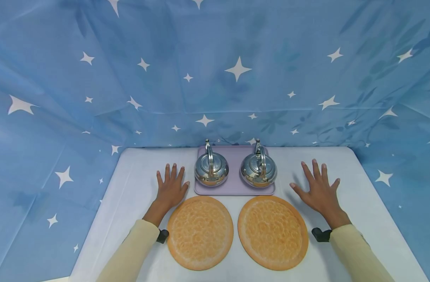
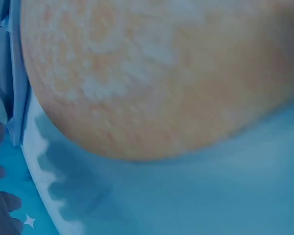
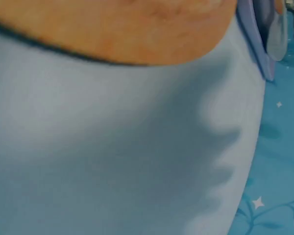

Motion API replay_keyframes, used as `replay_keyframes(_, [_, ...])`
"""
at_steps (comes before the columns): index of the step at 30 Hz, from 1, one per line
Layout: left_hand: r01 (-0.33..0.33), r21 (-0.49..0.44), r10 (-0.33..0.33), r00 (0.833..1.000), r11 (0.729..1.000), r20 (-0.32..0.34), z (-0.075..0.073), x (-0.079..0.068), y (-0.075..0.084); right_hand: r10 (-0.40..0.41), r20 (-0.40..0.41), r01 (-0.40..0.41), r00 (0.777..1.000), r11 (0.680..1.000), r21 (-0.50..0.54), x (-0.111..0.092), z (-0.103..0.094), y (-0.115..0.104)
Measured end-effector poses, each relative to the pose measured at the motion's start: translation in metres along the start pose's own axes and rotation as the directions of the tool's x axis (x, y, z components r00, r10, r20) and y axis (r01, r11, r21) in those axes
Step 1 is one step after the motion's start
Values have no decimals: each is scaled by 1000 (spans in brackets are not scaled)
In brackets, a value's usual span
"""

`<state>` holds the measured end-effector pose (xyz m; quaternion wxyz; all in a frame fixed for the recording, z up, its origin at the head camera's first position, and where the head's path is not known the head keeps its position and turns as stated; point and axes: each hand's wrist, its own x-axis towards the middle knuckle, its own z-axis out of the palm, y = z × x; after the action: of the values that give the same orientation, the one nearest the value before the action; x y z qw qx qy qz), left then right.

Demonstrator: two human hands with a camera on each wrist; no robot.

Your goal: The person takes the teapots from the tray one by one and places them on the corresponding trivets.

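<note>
My left hand (image 1: 169, 191) is spread over the white table, palm down, to the left of a lilac tray (image 1: 234, 190). On the other side my right hand (image 1: 320, 194) is spread the same way, fingers apart, holding nothing. Two shiny steel kettles stand on the tray: the left kettle (image 1: 211, 176) and the right kettle (image 1: 258, 178), each with its handle raised. In front of the tray lie two round, bread-patterned mats, the left mat (image 1: 200, 233) near my left wrist and the right mat (image 1: 273, 233) near my right wrist. In the left wrist view, fingertips (image 2: 11, 200) show at the edge.
The white table (image 1: 236, 211) has rounded back corners. Behind it and at both sides hangs a blue cloth (image 1: 158, 86) with white stars. Each wrist wears a dark camera mount, one on the left (image 1: 162, 236) and one on the right (image 1: 320, 235).
</note>
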<state>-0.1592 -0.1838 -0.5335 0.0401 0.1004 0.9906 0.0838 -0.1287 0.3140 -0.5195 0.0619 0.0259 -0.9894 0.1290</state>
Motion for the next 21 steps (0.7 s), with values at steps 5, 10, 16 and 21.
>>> replay_keyframes(5, [20,-122,-30,996,992,-87,-5,2,5,-24,-79,28,997,998,60,6,-10,-14])
replay_keyframes(10, [26,-247,-66,986,969,-156,-8,5,9,-82,-200,102,976,991,92,10,-19,-29])
replay_keyframes(16, [88,-428,-141,986,900,-94,-10,7,15,-141,-317,187,938,975,122,13,-31,-46])
replay_keyframes(21, [148,-555,-204,978,819,-40,-10,11,20,-180,-381,251,907,957,146,18,-37,-59])
